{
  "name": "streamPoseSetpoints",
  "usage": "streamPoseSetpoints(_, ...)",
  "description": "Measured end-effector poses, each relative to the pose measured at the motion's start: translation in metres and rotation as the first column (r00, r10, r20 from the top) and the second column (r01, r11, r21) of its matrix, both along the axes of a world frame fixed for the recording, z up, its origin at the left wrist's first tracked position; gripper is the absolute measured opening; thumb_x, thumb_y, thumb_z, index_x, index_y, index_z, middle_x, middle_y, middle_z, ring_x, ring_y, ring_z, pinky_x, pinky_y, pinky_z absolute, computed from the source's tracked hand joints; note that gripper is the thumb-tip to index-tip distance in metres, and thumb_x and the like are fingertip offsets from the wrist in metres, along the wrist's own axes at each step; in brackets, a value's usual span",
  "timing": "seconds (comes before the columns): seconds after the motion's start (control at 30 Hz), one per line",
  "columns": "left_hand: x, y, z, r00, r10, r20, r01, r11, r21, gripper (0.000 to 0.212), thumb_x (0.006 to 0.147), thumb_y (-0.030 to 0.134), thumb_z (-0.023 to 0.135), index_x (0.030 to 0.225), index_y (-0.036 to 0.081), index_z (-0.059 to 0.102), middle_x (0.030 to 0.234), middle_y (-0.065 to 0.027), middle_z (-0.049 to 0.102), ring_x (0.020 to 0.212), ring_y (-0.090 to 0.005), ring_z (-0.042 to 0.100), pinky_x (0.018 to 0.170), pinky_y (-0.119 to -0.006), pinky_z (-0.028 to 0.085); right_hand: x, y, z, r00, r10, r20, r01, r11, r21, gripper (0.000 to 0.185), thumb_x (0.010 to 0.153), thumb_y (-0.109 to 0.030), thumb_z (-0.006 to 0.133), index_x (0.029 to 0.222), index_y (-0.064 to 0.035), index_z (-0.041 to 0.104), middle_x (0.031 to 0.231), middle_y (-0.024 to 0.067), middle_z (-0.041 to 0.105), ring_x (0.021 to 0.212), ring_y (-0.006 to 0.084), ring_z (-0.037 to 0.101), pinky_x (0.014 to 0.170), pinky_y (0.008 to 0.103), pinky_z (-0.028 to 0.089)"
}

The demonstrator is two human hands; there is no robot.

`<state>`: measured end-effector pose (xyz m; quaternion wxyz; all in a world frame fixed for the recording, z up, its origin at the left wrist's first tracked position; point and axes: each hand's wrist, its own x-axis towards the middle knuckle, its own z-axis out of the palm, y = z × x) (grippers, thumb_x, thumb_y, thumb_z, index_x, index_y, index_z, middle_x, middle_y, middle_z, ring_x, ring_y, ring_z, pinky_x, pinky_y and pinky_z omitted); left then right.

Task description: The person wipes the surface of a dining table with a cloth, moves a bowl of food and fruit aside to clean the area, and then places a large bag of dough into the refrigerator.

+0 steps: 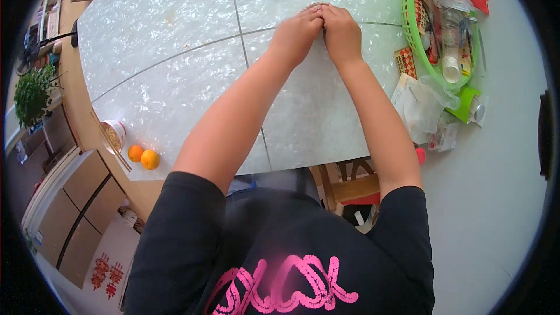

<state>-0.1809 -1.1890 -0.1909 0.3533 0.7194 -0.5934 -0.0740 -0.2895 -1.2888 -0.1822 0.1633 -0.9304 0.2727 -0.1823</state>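
Note:
My left hand [295,35] and my right hand [343,34] meet over the far part of the table [183,92], their fingertips touching. Both curl around a small brown, textured thing [316,5]; only a thin strip of it shows beyond the fingers. The rest is hidden, so I cannot tell what it is. A clear, wrinkled film seems to cover the pale tabletop, with dark lines crossing beneath.
To the right, a green plastic basket [409,22] holds a clear bottle [450,39] and packets. Plastic bags [422,105] lie below it. At the near left corner are two oranges [150,159] and a noodle cup [114,133] with chopsticks [114,148]. A wooden chair [356,188] stands below the table edge.

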Motion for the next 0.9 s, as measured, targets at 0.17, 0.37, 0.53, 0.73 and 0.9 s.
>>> streamPoseSetpoints(0.17, -0.027, 0.043, 0.042, 0.948, -0.047, -0.314, 0.109, 0.977, 0.185, 0.031, 0.091, 0.002, 0.056, 0.114, 0.014, 0.073, 0.115, -0.0104, 0.075, 0.102, -0.0334, 0.072, 0.084, -0.04, 0.058, -0.057, 0.043, 0.031, 1.0, 0.017, -0.001, -0.017, 0.994, 0.109, 0.022, 0.083, 0.001, 0.065, 0.102, -0.0063, 0.069, 0.095, 0.013, 0.069, 0.093, 0.0354, 0.064, 0.079, 0.0466, 0.053)
streamPoseSetpoints(0.37, -0.084, 0.253, 0.051, 0.921, -0.357, -0.156, 0.378, 0.915, 0.137, 0.032, 0.09, 0.005, 0.061, 0.12, 0.005, 0.073, 0.132, -0.0108, 0.07, 0.128, -0.0256, 0.065, 0.103, -0.037, 0.057, -0.153, 0.212, 0.052, 0.954, 0.276, 0.118, -0.3, 0.893, 0.335, 0.023, 0.084, -0.002, 0.063, 0.107, 0.0004, 0.068, 0.11, 0.0159, 0.069, 0.109, 0.0333, 0.066, 0.096, 0.0442, 0.052)
streamPoseSetpoints(0.53, -0.077, 0.291, 0.02, 0.905, -0.416, -0.087, 0.421, 0.906, 0.046, 0.025, 0.089, 0.009, 0.066, 0.112, 0.001, 0.072, 0.131, -0.0117, 0.069, 0.127, -0.0256, 0.065, 0.1, -0.035, 0.058, -0.165, 0.272, 0.007, 0.951, 0.285, 0.122, -0.309, 0.906, 0.289, 0.026, 0.083, -0.001, 0.064, 0.108, 0.0055, 0.071, 0.113, 0.0174, 0.072, 0.11, 0.0337, 0.068, 0.092, 0.0428, 0.056)
streamPoseSetpoints(0.73, -0.02, 0.255, -0.001, 0.972, -0.222, 0.077, 0.224, 0.975, -0.01, 0.022, 0.089, 0.008, 0.066, 0.109, 0.006, 0.075, 0.126, -0.0091, 0.072, 0.123, -0.0239, 0.068, 0.094, -0.033, 0.061, -0.085, 0.226, -0.005, 0.951, 0.272, 0.143, -0.295, 0.939, 0.178, 0.029, 0.081, 0.005, 0.065, 0.11, 0.0062, 0.072, 0.114, 0.0173, 0.072, 0.109, 0.035, 0.068, 0.093, 0.0443, 0.056)
streamPoseSetpoints(0.9, 0.061, 0.177, -0.009, 0.989, 0.148, 0.005, -0.148, 0.986, -0.074, 0.025, 0.092, 0.01, 0.062, 0.114, 0.012, 0.073, 0.125, -0.0079, 0.073, 0.107, -0.0244, 0.073, 0.079, -0.033, 0.061, 0.043, 0.163, -0.027, 0.946, 0.206, 0.25, -0.202, 0.978, -0.043, 0.036, 0.081, 0.009, 0.063, 0.114, 0.0013, 0.072, 0.115, 0.015, 0.073, 0.101, 0.0352, 0.067, 0.088, 0.0426, 0.057)
